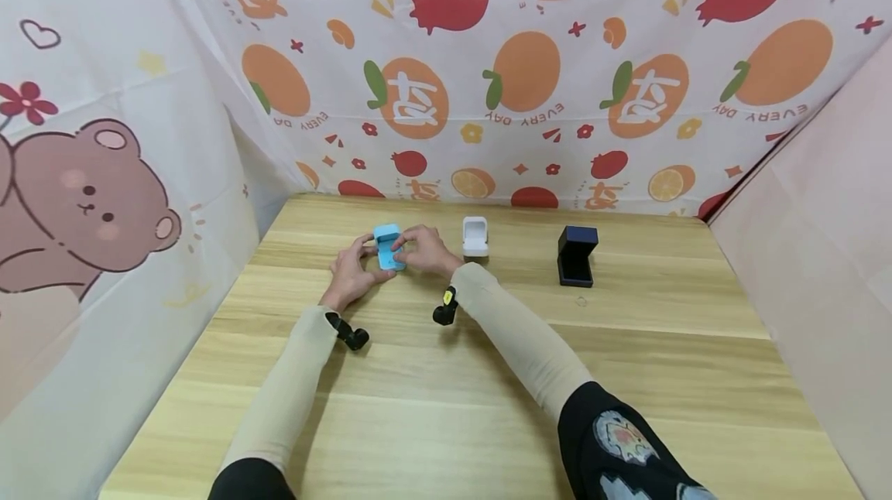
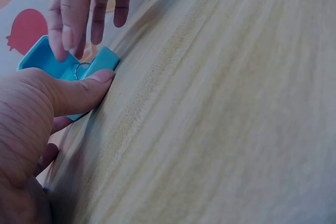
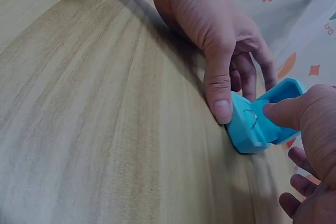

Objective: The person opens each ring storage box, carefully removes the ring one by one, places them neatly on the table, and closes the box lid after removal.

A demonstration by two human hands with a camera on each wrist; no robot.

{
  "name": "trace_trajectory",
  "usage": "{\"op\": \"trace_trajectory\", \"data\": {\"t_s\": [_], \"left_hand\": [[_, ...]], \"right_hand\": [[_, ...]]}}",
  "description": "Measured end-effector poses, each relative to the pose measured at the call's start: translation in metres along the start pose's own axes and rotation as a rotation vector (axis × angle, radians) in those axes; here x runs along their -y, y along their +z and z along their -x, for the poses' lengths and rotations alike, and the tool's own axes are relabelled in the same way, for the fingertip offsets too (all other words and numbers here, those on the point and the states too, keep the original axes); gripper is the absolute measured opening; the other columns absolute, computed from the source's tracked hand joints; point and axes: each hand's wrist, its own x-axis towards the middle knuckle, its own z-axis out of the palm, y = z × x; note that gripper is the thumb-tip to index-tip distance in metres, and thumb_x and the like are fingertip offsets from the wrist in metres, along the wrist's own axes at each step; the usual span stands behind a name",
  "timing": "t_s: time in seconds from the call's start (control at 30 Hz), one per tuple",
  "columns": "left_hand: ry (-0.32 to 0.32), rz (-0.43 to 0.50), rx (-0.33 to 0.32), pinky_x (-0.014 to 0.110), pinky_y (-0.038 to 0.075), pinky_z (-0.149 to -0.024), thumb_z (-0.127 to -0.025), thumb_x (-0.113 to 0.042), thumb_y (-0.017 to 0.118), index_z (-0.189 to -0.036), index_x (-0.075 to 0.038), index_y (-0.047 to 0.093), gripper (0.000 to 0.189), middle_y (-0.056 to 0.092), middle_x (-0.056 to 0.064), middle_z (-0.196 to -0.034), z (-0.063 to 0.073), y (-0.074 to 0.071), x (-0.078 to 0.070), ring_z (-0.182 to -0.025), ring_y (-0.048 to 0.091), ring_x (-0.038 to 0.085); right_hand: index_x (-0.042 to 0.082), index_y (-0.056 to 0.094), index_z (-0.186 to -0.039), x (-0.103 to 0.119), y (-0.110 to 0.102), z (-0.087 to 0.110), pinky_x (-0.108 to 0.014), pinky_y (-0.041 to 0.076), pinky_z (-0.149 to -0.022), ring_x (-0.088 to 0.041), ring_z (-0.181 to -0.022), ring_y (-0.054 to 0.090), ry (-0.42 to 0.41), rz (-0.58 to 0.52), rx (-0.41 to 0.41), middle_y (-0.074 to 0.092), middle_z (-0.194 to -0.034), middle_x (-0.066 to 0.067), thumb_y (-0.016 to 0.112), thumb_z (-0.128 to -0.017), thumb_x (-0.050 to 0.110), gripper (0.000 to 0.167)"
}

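A light blue ring box [image 1: 386,233] stands on the table with its lid up. My left hand [image 1: 348,274] holds it, the thumb against the front of the base and fingers at the far side. A thin silver ring [image 3: 254,118] stands upright in the base of the box. Over the opened box is my right hand [image 1: 427,252], fingers loosely bent downward. In the right wrist view its thumb [image 3: 283,113] is close beside the ring; whether it touches cannot be told. The left wrist view shows the ring [image 2: 77,72] below the right fingertips.
Right of the hands stands an open white ring box [image 1: 475,231]. Farther right is an open dark navy box [image 1: 577,256], with a small ring-like outline [image 1: 581,301] on the wooden table [image 1: 418,422] in front. A fruit-print cloth [image 1: 519,128] hangs behind the table.
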Motion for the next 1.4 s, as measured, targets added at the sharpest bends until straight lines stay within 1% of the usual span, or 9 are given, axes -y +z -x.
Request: {"op": "trace_trajectory", "data": {"t_s": [0.23,0.47,0.67,0.8,0.87,1.0,1.17,1.27,1.4], "left_hand": [[-0.016,0.010,0.000,0.061,0.007,-0.113,-0.082,-0.025,0.086,-0.156,-0.015,0.034,0.091,0.063,0.016,-0.143,0.002,0.001,-0.001,-0.142,0.030,0.041],[-0.012,-0.002,0.003,0.061,0.007,-0.113,-0.082,-0.026,0.086,-0.156,-0.015,0.034,0.091,0.062,0.015,-0.143,0.004,0.002,0.000,-0.142,0.031,0.040],[-0.012,-0.010,-0.002,0.060,0.007,-0.113,-0.082,-0.027,0.087,-0.156,-0.016,0.035,0.091,0.062,0.016,-0.143,0.004,0.001,0.000,-0.140,0.032,0.040],[-0.015,-0.009,-0.005,0.061,0.007,-0.113,-0.081,-0.027,0.087,-0.156,-0.015,0.035,0.092,0.061,0.017,-0.144,0.004,0.001,0.001,-0.141,0.032,0.041],[-0.008,-0.009,-0.009,0.061,0.007,-0.113,-0.081,-0.027,0.087,-0.156,-0.015,0.035,0.092,0.061,0.017,-0.144,0.003,0.000,0.001,-0.142,0.032,0.041],[-0.003,-0.015,-0.010,0.060,0.008,-0.112,-0.081,-0.029,0.087,-0.156,-0.015,0.035,0.092,0.062,0.017,-0.144,0.002,0.001,0.000,-0.142,0.032,0.041],[-0.002,-0.019,-0.014,0.060,0.009,-0.110,-0.081,-0.027,0.087,-0.156,-0.013,0.035,0.093,0.062,0.018,-0.143,0.003,0.001,0.000,-0.140,0.033,0.043],[0.002,-0.011,-0.022,0.060,0.009,-0.110,-0.081,-0.026,0.087,-0.156,-0.013,0.035,0.092,0.062,0.018,-0.142,0.004,0.001,0.000,-0.140,0.033,0.043],[-0.001,-0.022,-0.024,0.059,0.010,-0.109,-0.081,-0.027,0.087,-0.155,-0.013,0.035,0.092,0.062,0.018,-0.142,0.003,0.001,-0.001,-0.138,0.034,0.041]], "right_hand": [[0.009,0.078,-0.106,-0.003,0.003,0.000,-0.050,0.017,-0.125,-0.026,-0.135,0.050,0.028,0.032,0.019,0.070,-0.133,-0.007,0.074,-0.092,0.015,0.016],[0.017,0.080,-0.102,-0.006,0.009,0.001,-0.053,0.021,-0.123,-0.026,-0.138,0.046,0.083,0.056,0.021,0.066,-0.136,-0.003,0.076,-0.091,0.019,0.012],[0.013,0.080,-0.102,-0.007,0.012,0.001,-0.052,0.024,-0.122,-0.026,-0.138,0.048,0.083,0.078,0.011,0.066,-0.137,-0.005,0.076,-0.091,0.019,0.013],[0.014,0.079,-0.103,-0.007,0.015,0.000,-0.056,0.028,-0.119,-0.028,-0.138,0.048,0.095,0.089,0.008,0.064,-0.140,-0.005,0.075,-0.091,0.020,0.013],[0.016,0.079,-0.100,-0.007,0.015,-0.001,-0.057,0.033,-0.116,-0.028,-0.137,0.050,0.107,0.089,-0.010,0.065,-0.139,-0.002,0.076,-0.090,0.020,0.012],[0.018,0.079,-0.095,-0.006,0.017,-0.001,-0.055,0.039,-0.108,-0.026,-0.127,0.055,0.120,0.090,-0.038,0.071,-0.130,0.002,0.075,-0.089,0.020,0.007],[0.018,0.078,-0.095,-0.004,0.018,-0.001,-0.055,0.039,-0.104,-0.030,-0.124,0.052,0.134,0.095,-0.014,0.073,-0.122,0.003,0.074,-0.091,0.020,0.006],[0.019,0.078,-0.095,-0.003,0.018,-0.001,-0.054,0.038,-0.104,-0.030,-0.123,0.052,0.143,0.105,-0.006,0.073,-0.121,0.004,0.073,-0.092,0.020,0.005],[0.018,0.077,-0.096,-0.001,0.016,-0.003,-0.053,0.038,-0.105,-0.030,-0.125,0.050,0.149,0.108,0.011,0.072,-0.123,0.003,0.074,-0.092,0.020,0.005]]}}
